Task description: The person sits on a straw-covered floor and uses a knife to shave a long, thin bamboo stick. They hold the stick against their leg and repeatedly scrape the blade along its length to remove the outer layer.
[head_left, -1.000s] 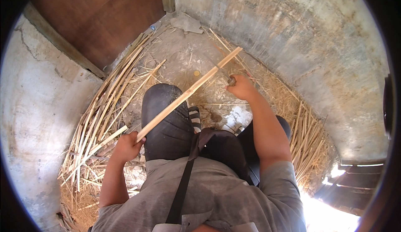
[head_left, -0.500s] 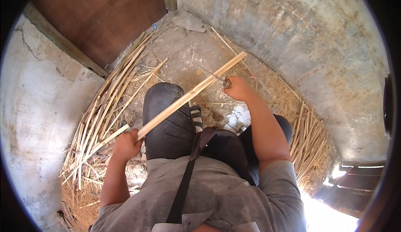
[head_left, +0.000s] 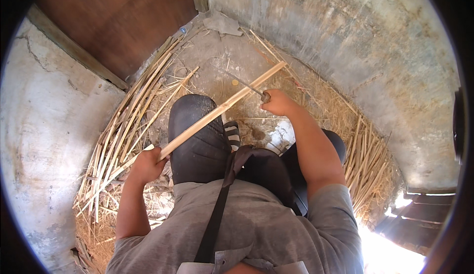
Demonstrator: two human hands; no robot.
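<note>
A long pale bamboo strip (head_left: 197,125) slants from near left to far right across my raised knee. My left hand (head_left: 148,165) is closed around its near end. In my right hand (head_left: 277,102) is the dark handle of a knife (head_left: 239,80), fingers wrapped about it. Its thin blade points to the far left and crosses the strip toward the far end. Whether the edge bites into the bamboo I cannot tell. The strip's far end sticks out past the blade over the floor.
Split bamboo strips (head_left: 126,121) lie piled along the left wall, and more strips (head_left: 368,160) along the right. Fine shavings (head_left: 323,99) cover the floor by the right wall. A brown door panel (head_left: 118,22) stands far left. A sandal (head_left: 232,135) shows beside my knee.
The right hand has shifted slightly left, and more of the knife's blade now shows beyond the bamboo strip. The strip's far end and my left hand have moved a little left.
</note>
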